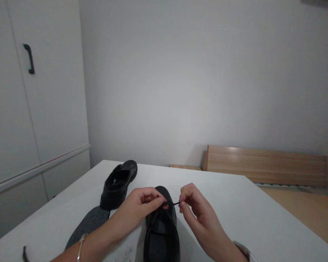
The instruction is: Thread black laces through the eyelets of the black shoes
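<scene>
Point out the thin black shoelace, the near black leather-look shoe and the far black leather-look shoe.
Thin black shoelace [176,203]: head view, on its exposed stretch.
Near black leather-look shoe [161,227]: head view, on its tongue.
Far black leather-look shoe [114,194]: head view, on its heel.

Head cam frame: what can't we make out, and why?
All head view:
- Near shoe: heel cut off by the bottom edge.
- Black lace: part hidden by the left hand's fingers; the tip at the right hand not discernible.
- Grey flat piece: partly behind the left forearm.
- Dark item, lower left: cut off by the bottom edge, unidentifiable.
</scene>
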A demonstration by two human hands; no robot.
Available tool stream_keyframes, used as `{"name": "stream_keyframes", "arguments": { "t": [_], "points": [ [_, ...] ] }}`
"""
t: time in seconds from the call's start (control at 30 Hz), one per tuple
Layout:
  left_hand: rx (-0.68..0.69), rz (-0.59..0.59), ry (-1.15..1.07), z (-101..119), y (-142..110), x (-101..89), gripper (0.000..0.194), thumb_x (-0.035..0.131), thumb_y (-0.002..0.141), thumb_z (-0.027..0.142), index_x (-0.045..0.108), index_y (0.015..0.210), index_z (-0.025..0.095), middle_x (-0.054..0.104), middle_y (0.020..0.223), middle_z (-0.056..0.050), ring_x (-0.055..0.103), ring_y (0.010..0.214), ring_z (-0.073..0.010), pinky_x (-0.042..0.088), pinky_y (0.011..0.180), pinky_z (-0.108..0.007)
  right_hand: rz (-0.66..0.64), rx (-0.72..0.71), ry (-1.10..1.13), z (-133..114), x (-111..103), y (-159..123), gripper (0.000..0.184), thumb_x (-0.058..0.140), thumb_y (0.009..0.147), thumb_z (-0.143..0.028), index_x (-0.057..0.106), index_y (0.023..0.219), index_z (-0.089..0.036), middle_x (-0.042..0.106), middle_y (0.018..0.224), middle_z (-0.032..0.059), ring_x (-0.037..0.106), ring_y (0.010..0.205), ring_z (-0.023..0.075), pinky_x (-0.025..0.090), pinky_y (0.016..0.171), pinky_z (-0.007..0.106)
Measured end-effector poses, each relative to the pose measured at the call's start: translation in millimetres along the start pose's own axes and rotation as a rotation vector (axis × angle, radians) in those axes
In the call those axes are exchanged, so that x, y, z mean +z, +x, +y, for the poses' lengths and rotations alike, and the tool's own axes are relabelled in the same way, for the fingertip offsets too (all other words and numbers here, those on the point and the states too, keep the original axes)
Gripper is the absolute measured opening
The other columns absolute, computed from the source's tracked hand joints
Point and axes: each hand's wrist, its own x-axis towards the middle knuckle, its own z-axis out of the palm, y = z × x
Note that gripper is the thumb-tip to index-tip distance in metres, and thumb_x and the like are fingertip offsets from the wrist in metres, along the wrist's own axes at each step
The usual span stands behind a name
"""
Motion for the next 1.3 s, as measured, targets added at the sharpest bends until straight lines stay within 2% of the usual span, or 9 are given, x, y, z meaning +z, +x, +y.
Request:
{"name": "stream_keyframes", "arguments": {
  "t": [0.13, 0.27, 0.4, 0.5, 0.6, 0.77, 1.0, 1.2, 1.3],
  "points": [
    [-0.08, 0.005, -0.06, -2, 1, -2.6, 0.034, 0.074, 0.076, 0.043, 0.07, 0.085, 0.011, 0.071, 0.086, -0.006, 0.063, 0.081, -0.0169, 0.045, 0.078, -0.028, -0.229, -0.015, -0.142, -7, -13, 1, 0.018, 0.046, 0.09, -0.006, 0.05, 0.091, -0.023, 0.051, 0.089, 0.0006, 0.049, 0.082, 0.0169, 0.041, 0.073, 0.029],
    [0.0, 0.007, 0.125, 1, -2, 0.5, 0.015, 0.072, 0.074, 0.026, 0.07, 0.081, 0.012, 0.07, 0.082, -0.005, 0.062, 0.079, -0.017, 0.045, 0.076, -0.028, -0.33, 0.025, -0.196, -9, -17, 1, 0.025, 0.047, 0.083, 0.001, 0.049, 0.088, -0.023, 0.05, 0.088, -0.0004, 0.05, 0.079, 0.0163, 0.042, 0.07, 0.028],
    [0.246, 0.096, 0.467, 3, -7, 7.3, 0.009, 0.063, 0.076, 0.009, 0.069, 0.077, 0.016, 0.066, 0.082, -0.003, 0.059, 0.084, -0.0176, 0.042, 0.078, -0.029, -0.29, 0.029, -0.223, -10, -13, 1, 0.021, 0.051, 0.084, -0.003, 0.051, 0.091, -0.023, 0.052, 0.092, 0.0008, 0.051, 0.085, 0.018, 0.043, 0.075, 0.031],
    [0.57, 0.091, 0.651, -2, -10, 13.5, 0.018, 0.054, 0.079, 0.0, 0.063, 0.081, 0.016, 0.061, 0.081, -0.002, 0.052, 0.086, -0.0178, 0.038, 0.075, -0.029, -0.178, 0.064, -0.133, -6, -2, -1, 0.011, 0.048, 0.096, -0.017, 0.055, 0.103, -0.022, 0.058, 0.097, 0.0027, 0.054, 0.089, 0.0187, 0.044, 0.081, 0.032],
    [0.841, 0.124, 0.807, -13, -8, 18.6, 0.018, 0.046, 0.088, -0.001, 0.054, 0.083, 0.014, 0.057, 0.081, -0.003, 0.045, 0.086, -0.0189, 0.034, 0.074, -0.031, -0.1, 0.131, -0.041, 1, 11, -2, 0.018, 0.045, 0.1, -0.026, 0.063, 0.1, -0.021, 0.063, 0.09, 0.0026, 0.057, 0.084, 0.018, 0.045, 0.077, 0.031],
    [1.0, 0.206, 0.93, -28, -2, 21.5, 0.024, 0.035, 0.102, 0.014, 0.052, 0.084, 0.014, 0.052, 0.079, -0.005, 0.042, 0.085, -0.0204, 0.032, 0.076, -0.035, -0.046, 0.364, 0.222, 13, 18, 7, 0.019, 0.062, 0.087, -0.034, 0.072, 0.083, -0.018, 0.062, 0.069, 0.0005, 0.053, 0.061, 0.0143, 0.042, 0.058, 0.026],
    [0.9, 0.187, 0.941, -18, -8, 18.7, 0.014, 0.045, 0.096, 0.006, 0.055, 0.09, 0.013, 0.055, 0.083, -0.004, 0.044, 0.087, -0.0204, 0.035, 0.078, -0.034, -0.085, 0.415, 0.284, 18, 11, 7, 0.023, 0.068, 0.082, -0.039, 0.077, 0.084, -0.018, 0.067, 0.071, 0.0031, 0.055, 0.061, 0.0151, 0.043, 0.058, 0.026],
    [0.382, 0.212, 0.586, -12, -4, 9.7, 0.008, 0.062, 0.085, 0.011, 0.065, 0.087, 0.018, 0.06, 0.089, -0.002, 0.054, 0.089, -0.0188, 0.039, 0.079, -0.031, -0.02, 0.321, 0.114, 17, 17, 1, 0.016, 0.071, 0.079, -0.026, 0.075, 0.093, -0.019, 0.069, 0.081, 0.0023, 0.056, 0.072, 0.0173, 0.043, 0.067, 0.028],
    [0.221, 0.204, 0.48, -7, -4, 8.2, 0.002, 0.064, 0.084, 0.02, 0.066, 0.084, 0.019, 0.062, 0.088, -0.002, 0.055, 0.089, -0.0191, 0.038, 0.082, -0.032, 0.023, 0.236, -0.007, 14, 22, 0, 0.011, 0.067, 0.084, -0.023, 0.075, 0.091, -0.021, 0.069, 0.08, 0.0014, 0.057, 0.071, 0.0169, 0.043, 0.066, 0.027]
  ]
}}
